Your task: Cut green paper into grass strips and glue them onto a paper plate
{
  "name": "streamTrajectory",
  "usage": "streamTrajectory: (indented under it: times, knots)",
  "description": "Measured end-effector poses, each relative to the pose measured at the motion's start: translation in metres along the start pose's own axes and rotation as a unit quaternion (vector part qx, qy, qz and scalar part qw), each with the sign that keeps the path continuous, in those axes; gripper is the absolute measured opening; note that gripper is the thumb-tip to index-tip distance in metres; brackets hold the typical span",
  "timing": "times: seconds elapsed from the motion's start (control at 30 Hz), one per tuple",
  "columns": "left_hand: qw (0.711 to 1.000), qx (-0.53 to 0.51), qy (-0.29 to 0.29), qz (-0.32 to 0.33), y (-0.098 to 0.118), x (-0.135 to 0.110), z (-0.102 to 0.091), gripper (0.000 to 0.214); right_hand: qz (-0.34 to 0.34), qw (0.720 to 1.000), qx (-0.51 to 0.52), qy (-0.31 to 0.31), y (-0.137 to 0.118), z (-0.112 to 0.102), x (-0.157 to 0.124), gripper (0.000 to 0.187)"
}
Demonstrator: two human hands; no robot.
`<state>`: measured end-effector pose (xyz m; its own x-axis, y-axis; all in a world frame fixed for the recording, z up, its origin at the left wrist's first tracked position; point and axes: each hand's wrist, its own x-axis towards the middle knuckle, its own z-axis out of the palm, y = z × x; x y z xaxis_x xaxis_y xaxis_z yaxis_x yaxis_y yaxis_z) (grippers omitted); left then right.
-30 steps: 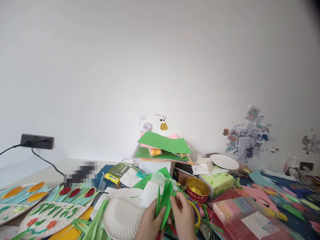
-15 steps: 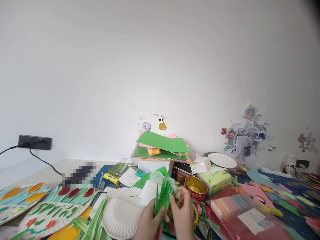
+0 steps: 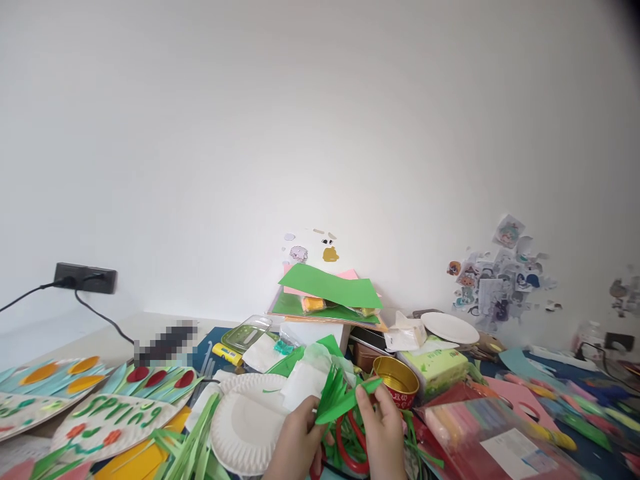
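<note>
Low in the middle of the head view, a piece of green paper cut into a fringe stretches between both hands. My left hand is closed on its left end. The thumb and fingers of my right hand pinch its right end, which slants up to the right. Beneath the paper, between the hands, are scissors with red handles, partly hidden; their blades do not show. Green paper strips lie by my right wrist. A white paper plate is left of my left hand.
A red and gold tin stands just beyond my right hand, near a tissue pack. Right of it lies a packet of coloured clay. Decorated plates and light green strips are at left. Paper sheets are stacked at the back.
The green paper has swung from an upright bunch to a slanting one, fringe fanned out. My right hand now pinches its end. The red scissor handles show more. The view has shifted slightly left.
</note>
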<state>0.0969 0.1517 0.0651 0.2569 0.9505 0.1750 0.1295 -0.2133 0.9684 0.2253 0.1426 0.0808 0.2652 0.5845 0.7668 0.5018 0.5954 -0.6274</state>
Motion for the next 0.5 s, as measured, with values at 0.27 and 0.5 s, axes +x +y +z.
streamTrajectory:
  times: [0.27,0.5]
  knots:
    - [0.997,-0.055,0.045,0.007,0.014,0.001,-0.008,0.029,-0.009,0.994,-0.103,-0.039,0.010,-0.001,0.007,0.031]
    - [0.993,-0.114,-0.014,0.031,0.011,0.000,-0.002,0.043,0.025,0.997,-0.050,-0.062,0.010,0.006,0.005,0.028]
